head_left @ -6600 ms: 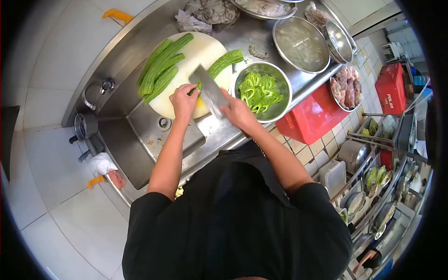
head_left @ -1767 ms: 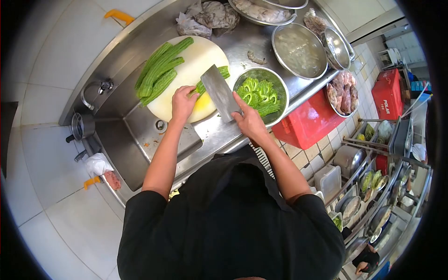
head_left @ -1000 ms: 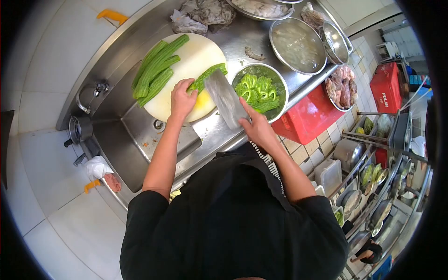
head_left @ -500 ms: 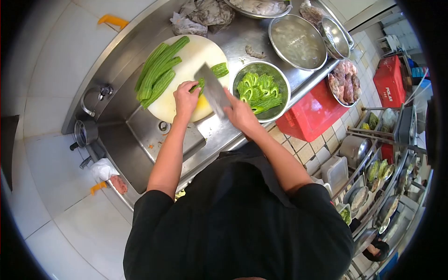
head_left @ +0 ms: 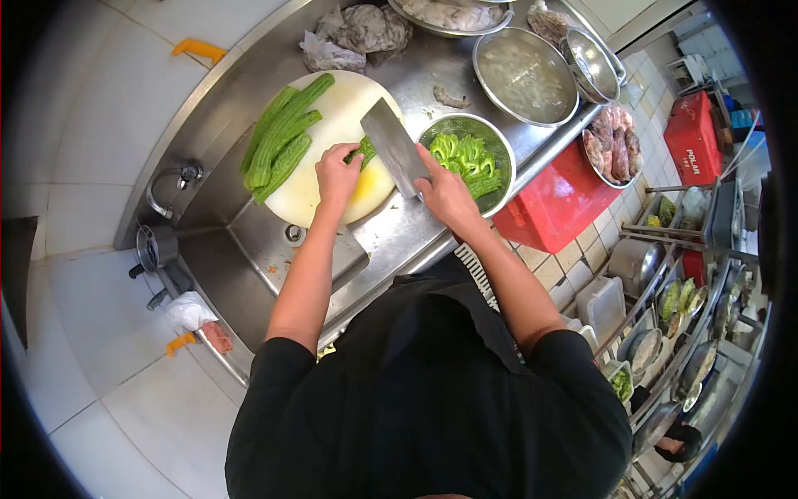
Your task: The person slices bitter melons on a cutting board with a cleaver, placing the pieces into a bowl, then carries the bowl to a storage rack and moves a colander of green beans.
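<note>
A cleaver (head_left: pixel 392 145) is gripped by my right hand (head_left: pixel 449 198), its broad blade over the right side of a round white cutting board (head_left: pixel 341 108). My left hand (head_left: pixel 337 179) has its fingers closed on a piece of ridged green gourd (head_left: pixel 362 151) just left of the blade. Several long ridged gourds (head_left: pixel 278 133) lie along the board's left side, some overhanging its edge. To the right of the blade stands a metal colander (head_left: pixel 506 179) with cut green gourd pieces (head_left: pixel 470 162) in it. The blade hides part of the board.
Below the board is a steel sink (head_left: pixel 212 249) with a faucet (head_left: pixel 170 183). A bowl of cloudy water (head_left: pixel 528 79), a shrimp (head_left: pixel 450 98) and plastic bags (head_left: pixel 366 33) are at the back. Beside the counter are a red cooler (head_left: pixel 544 208) and a bowl of meat (head_left: pixel 613 145).
The cleaver and my right hand have shifted slightly right, away from my left hand. The gourd piece seen right of the blade before no longer shows. The view has shifted a little.
</note>
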{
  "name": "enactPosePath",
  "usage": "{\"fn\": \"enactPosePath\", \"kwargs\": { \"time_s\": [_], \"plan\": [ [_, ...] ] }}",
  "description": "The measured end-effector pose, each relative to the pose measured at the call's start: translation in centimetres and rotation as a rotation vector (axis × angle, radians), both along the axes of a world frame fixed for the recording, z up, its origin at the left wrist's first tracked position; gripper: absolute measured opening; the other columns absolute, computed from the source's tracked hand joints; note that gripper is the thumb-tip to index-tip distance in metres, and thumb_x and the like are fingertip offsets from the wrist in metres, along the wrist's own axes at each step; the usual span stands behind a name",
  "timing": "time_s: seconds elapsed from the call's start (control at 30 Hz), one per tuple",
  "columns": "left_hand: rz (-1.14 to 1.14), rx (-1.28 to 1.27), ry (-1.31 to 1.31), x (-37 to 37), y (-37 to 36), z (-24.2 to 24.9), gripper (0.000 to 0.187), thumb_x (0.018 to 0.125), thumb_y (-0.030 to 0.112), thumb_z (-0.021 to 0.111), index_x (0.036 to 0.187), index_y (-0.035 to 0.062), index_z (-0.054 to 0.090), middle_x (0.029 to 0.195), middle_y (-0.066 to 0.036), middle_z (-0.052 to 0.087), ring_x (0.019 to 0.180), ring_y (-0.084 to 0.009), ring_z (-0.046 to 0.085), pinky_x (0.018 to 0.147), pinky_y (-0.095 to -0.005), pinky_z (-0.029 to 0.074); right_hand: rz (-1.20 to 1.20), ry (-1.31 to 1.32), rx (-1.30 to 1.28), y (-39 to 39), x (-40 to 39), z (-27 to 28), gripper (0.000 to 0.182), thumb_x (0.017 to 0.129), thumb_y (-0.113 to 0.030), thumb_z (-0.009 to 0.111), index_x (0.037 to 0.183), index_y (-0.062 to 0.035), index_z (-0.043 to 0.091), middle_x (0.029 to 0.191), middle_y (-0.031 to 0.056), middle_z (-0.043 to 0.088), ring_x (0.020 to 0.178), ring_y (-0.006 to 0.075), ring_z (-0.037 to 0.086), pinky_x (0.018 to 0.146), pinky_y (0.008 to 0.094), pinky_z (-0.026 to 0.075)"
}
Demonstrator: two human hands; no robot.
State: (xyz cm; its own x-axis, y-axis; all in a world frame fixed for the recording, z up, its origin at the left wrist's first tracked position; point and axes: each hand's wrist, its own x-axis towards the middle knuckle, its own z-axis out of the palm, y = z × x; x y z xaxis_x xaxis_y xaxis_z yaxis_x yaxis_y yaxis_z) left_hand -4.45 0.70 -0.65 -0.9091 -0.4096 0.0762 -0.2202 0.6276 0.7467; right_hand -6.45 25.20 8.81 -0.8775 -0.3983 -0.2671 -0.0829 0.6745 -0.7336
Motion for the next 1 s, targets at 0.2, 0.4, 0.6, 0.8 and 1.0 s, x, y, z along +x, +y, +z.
{"fn": "enactPosePath", "kwargs": {
  "time_s": [0.2, 0.4, 0.6, 0.8, 1.0],
  "plan": [
    [-0.023, -0.026, 0.040, -0.1, -0.2, 0.1, 0.024, 0.085, 0.011, 0.079, 0.108, 0.0038, 0.079, 0.108, -0.014, 0.076, 0.093, -0.0270, 0.074, 0.087, -0.0351, 0.057, -0.045, 0.054, -0.081, -4.2, -1.0, -2.9, 0.065, 0.095, -0.018, 0.059, 0.158, -0.0171, 0.042, 0.098, 0.0333, 0.069, 0.095, 0.0508, 0.067, 0.092, 0.0568, 0.050],
    [0.022, 0.024, 0.060, 0.3, -0.6, -1.3, 0.026, 0.084, 0.017, 0.080, 0.109, 0.0097, 0.079, 0.111, -0.009, 0.076, 0.104, -0.0280, 0.069, 0.092, -0.0425, 0.048, 0.051, -0.087, -0.116, 2.4, 5.4, -3.0, 0.069, 0.096, -0.015, 0.066, 0.160, -0.0155, 0.041, 0.092, 0.0287, 0.071, 0.073, 0.0368, 0.067, 0.077, 0.0453, 0.054],
    [-0.148, -0.172, 0.240, -1.7, 0.4, -0.5, 0.042, 0.083, 0.018, 0.078, 0.124, 0.0086, 0.073, 0.122, -0.011, 0.072, 0.113, -0.0299, 0.064, 0.094, -0.0435, 0.048, -0.002, -0.293, -0.013, 7.4, 6.1, 2.1, 0.069, 0.096, -0.017, 0.066, 0.160, -0.0182, 0.041, 0.109, 0.0337, 0.069, 0.104, 0.0478, 0.068, 0.094, 0.0485, 0.051],
    [-0.119, -0.223, 0.003, 0.0, 1.5, 0.6, 0.045, 0.083, 0.019, 0.079, 0.125, 0.0054, 0.073, 0.121, -0.014, 0.072, 0.116, -0.0333, 0.063, 0.103, -0.0447, 0.048, -0.065, -0.037, -0.098, 4.9, 4.1, 1.3, 0.067, 0.096, -0.019, 0.065, 0.159, -0.0206, 0.043, 0.092, 0.0328, 0.068, 0.094, 0.0498, 0.067, 0.087, 0.0524, 0.050],
    [-0.048, -0.048, 0.160, 1.8, 0.9, 0.4, 0.039, 0.084, 0.012, 0.078, 0.121, 0.0030, 0.073, 0.114, -0.016, 0.072, 0.110, -0.0358, 0.066, 0.097, -0.0420, 0.052, -0.014, -0.049, -0.030, 2.3, 2.5, 1.0, 0.068, 0.096, -0.019, 0.063, 0.160, -0.0229, 0.040, 0.098, 0.0325, 0.069, 0.098, 0.0502, 0.066, 0.091, 0.0536, 0.050]
  ]
}}
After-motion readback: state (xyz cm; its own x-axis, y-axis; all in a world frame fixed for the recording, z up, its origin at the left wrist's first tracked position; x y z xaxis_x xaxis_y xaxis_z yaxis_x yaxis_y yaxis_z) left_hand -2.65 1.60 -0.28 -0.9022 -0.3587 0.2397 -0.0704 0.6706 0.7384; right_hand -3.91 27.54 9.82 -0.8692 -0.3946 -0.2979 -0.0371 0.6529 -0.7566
